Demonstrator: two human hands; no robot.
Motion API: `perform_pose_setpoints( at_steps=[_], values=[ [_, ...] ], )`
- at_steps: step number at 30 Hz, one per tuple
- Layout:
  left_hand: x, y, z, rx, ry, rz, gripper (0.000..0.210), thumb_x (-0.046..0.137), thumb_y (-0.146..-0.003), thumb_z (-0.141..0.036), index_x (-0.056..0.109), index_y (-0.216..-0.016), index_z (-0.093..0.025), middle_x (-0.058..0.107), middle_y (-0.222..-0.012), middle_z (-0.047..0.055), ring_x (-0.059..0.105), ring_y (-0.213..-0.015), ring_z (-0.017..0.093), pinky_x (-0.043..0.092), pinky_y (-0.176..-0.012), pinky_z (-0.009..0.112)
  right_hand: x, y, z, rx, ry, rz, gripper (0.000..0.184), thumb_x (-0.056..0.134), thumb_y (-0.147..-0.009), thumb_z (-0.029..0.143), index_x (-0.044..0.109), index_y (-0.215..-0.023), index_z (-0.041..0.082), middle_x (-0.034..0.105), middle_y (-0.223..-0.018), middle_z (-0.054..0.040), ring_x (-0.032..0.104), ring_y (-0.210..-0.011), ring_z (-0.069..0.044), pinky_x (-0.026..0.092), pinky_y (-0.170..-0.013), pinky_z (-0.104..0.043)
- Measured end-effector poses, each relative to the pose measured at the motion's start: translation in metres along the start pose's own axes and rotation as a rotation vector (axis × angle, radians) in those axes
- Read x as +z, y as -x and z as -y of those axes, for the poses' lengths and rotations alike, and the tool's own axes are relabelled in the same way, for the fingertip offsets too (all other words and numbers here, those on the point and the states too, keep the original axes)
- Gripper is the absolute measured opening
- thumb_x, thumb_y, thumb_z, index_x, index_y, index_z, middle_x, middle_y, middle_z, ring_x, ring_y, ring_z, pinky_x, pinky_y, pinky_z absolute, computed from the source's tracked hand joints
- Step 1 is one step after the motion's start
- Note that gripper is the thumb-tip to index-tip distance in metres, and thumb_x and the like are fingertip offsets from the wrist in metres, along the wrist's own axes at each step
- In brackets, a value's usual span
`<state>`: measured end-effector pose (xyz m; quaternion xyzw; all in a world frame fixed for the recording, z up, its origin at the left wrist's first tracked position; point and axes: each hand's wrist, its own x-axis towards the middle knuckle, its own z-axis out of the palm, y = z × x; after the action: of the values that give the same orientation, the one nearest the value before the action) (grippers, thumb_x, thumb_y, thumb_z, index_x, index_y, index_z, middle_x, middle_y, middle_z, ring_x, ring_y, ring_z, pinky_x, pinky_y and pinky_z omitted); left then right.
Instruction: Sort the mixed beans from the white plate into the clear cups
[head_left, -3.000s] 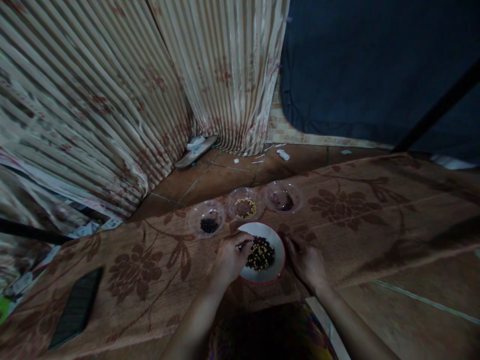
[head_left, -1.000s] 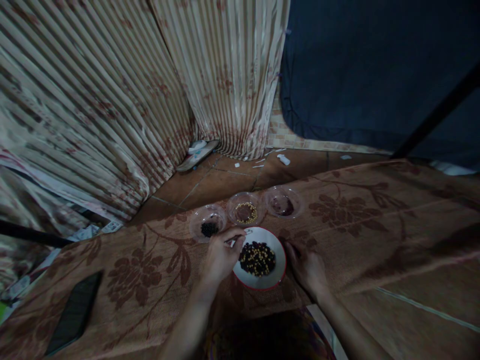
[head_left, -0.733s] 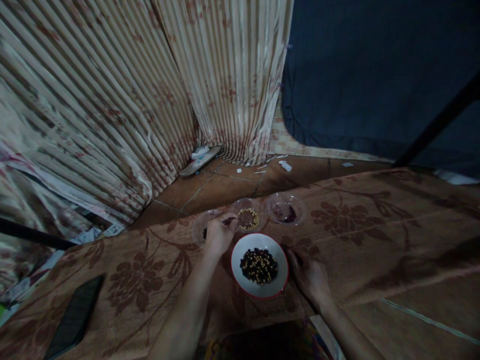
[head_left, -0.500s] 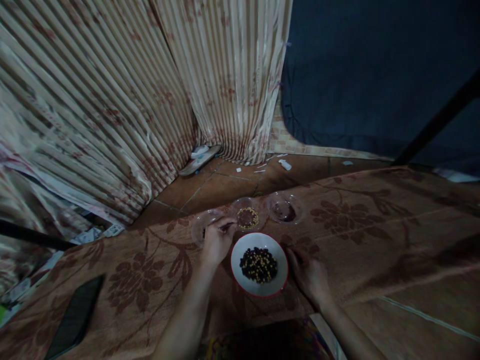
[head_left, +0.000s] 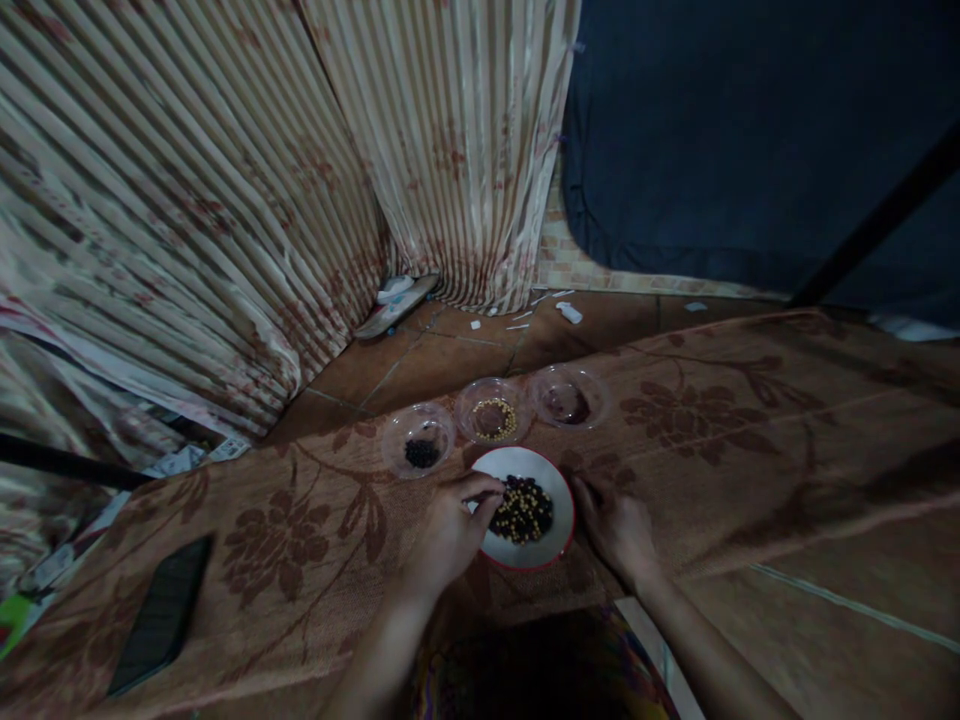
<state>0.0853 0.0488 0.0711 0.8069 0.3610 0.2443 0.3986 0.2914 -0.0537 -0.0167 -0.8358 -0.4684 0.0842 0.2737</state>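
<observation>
A white bowl (head_left: 491, 465) with a red rim stands on the cloth, holding dark beans with yellow kernels (head_left: 527, 505) scattered among them. Over its left side is my left hand (head_left: 461, 515), thumb and fingertips pinched together just above the beans. Whatever lies between those fingertips is too small and dim to make out. My right hand (head_left: 619, 530) is curled against the bowl's right rim, its fingertips partly lost in shadow. Behind the bowl are three clear plastic bowls: the left with dark beans (head_left: 421, 453), the middle with yellow kernels (head_left: 495, 420), the right with dark reddish contents (head_left: 574, 405).
A brown flower-patterned cloth (head_left: 697, 470) covers the low surface. On its left lies a black phone (head_left: 161, 615). Striped curtains (head_left: 450, 150) hang behind, and white scraps and a bottle-like item (head_left: 569, 313) lie on the tiled floor. Dark bars slant at both sides.
My left hand has moved from the left clear bowl to above the white bowl, uncovering the dark beans in the clear one. The right hand stays at the rim. The view has tilted slightly.
</observation>
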Motion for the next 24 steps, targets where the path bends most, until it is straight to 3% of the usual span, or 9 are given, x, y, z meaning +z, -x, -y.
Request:
perform_pose_setpoints(
  at_steps=[10,24],
  values=[
    [0.013,0.0,0.007,-0.081,0.082,-0.056,0.015,0.06,-0.083,-0.015,0.073,-0.085,-0.022,0.075,-0.089,0.001,0.071,-0.081,0.014,0.055,-0.075,0.021,-0.004,0.0,0.004,-0.015,-0.025,-0.004,0.039,0.038,-0.098,0.039,0.072,-0.109,0.024,0.077,-0.095,-0.0067,0.072,-0.08,-0.021,0.046,-0.066,-0.025],
    [0.023,-0.001,0.017,-0.076,0.109,-0.117,0.012,0.062,-0.082,-0.015,0.072,-0.083,-0.021,0.075,-0.084,0.0,0.071,-0.077,0.014,0.056,-0.072,0.021,-0.002,0.001,0.003,0.004,-0.012,-0.009,0.04,0.038,-0.097,0.039,0.073,-0.109,0.023,0.077,-0.094,-0.0078,0.072,-0.078,-0.022,0.045,-0.064,-0.027]
  ],
)
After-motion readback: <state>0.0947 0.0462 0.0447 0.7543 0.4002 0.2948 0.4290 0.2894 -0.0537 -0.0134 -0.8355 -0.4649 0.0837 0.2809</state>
